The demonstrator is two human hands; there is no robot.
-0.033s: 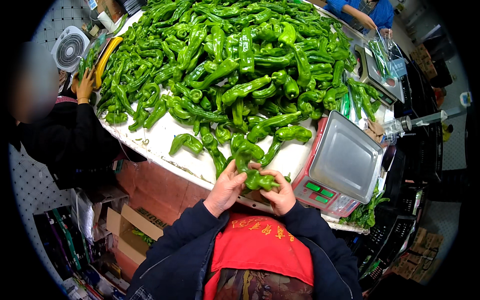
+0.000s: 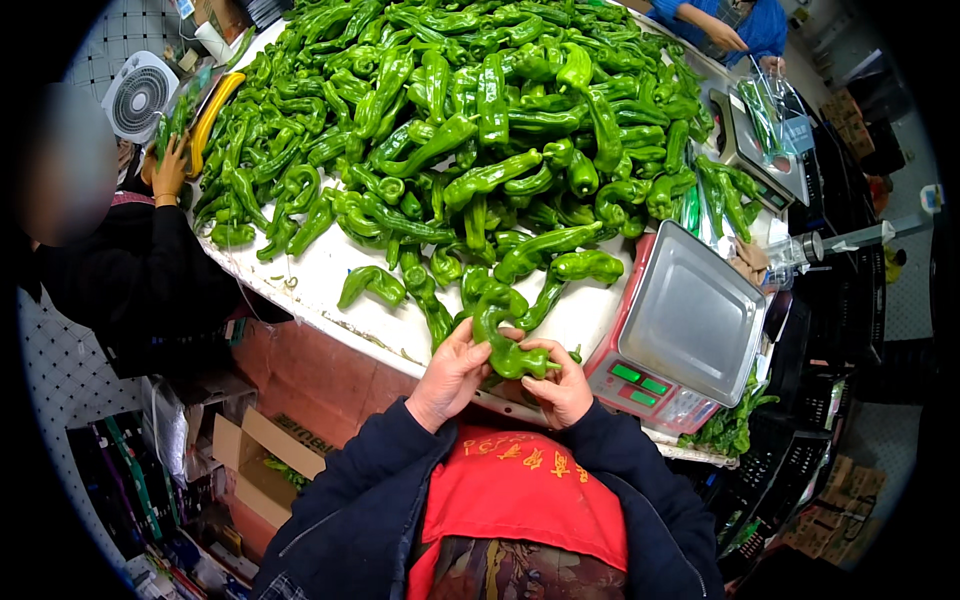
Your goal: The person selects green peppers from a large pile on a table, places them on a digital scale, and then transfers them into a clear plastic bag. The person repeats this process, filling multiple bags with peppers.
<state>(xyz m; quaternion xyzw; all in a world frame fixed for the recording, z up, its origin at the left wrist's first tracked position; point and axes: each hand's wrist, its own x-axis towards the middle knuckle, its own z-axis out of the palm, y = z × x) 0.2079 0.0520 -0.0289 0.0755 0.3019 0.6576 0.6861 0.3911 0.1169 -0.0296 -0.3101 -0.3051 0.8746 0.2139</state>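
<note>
"How many of each can you count?"

"Two scales: the red one (image 2: 690,310), which I'll measure everything from, and a second scale (image 2: 760,155) beyond it to the right. One fan (image 2: 140,97), well off to the red scale's left and beyond. One open cardboard box (image 2: 255,460), low to its left. Two other people: a dark sleeve (image 2: 185,260) far left of it, a blue sleeve (image 2: 765,35) beyond it. The pepper heap (image 2: 480,150), left of the scale and beyond, overlaps too much to count."

"And between the hands?"

"One green pepper (image 2: 508,352), bent in a hook, just left of the red scale, above the near edge of the white table (image 2: 325,285)."

"How are the hands set?"

"Both forearms come up from the person's body and turn inward, so the hands face each other. The right hand (image 2: 562,388) is nearer the scale, the left hand (image 2: 450,375) farther from it."

"Fingers?"

"The left ones are narrowed around the pepper's middle, thumb in front, fingertips showing behind. The right thumb and forefinger are drawn close at the stem end; its other fingers are curled, and I can't tell whether they touch the pepper."
</note>
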